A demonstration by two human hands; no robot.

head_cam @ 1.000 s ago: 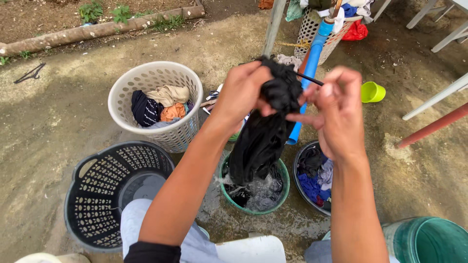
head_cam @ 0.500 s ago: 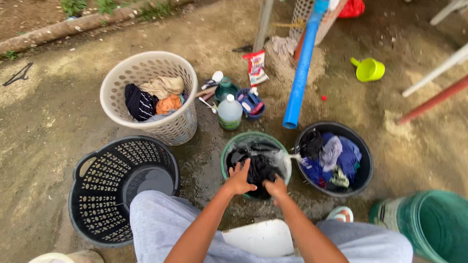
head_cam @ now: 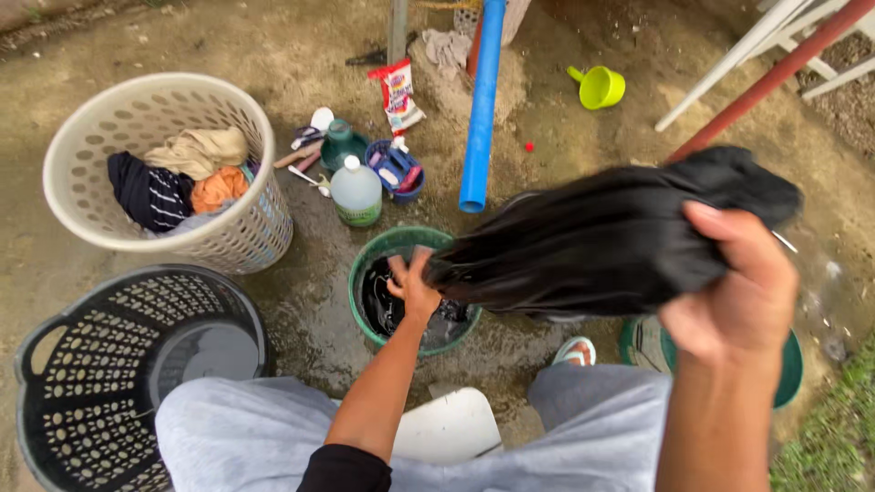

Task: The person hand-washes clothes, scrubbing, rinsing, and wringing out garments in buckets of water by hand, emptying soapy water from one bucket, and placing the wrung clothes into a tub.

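A wet black garment is grasped by the right hand; its grip is clenched around the upper end, fingers wrapped over the cloth, and the garment is held raised and stretched leftward toward the green tub. The lower end of the garment is gripped by the left hand, closed on the cloth just over the tub, where dark water is seen.

Behind the tub, a clear plastic bottle, a small blue bowl and a blue pipe are placed on the ground. A beige laundry basket holding clothes is located to the left, and a black basket stands near it. The dark basin on the right is largely hidden by the raised garment.

Compared with half a second earlier, when both hands were pressed into the tub, the right hand has been lifted well clear with the garment drawn out.
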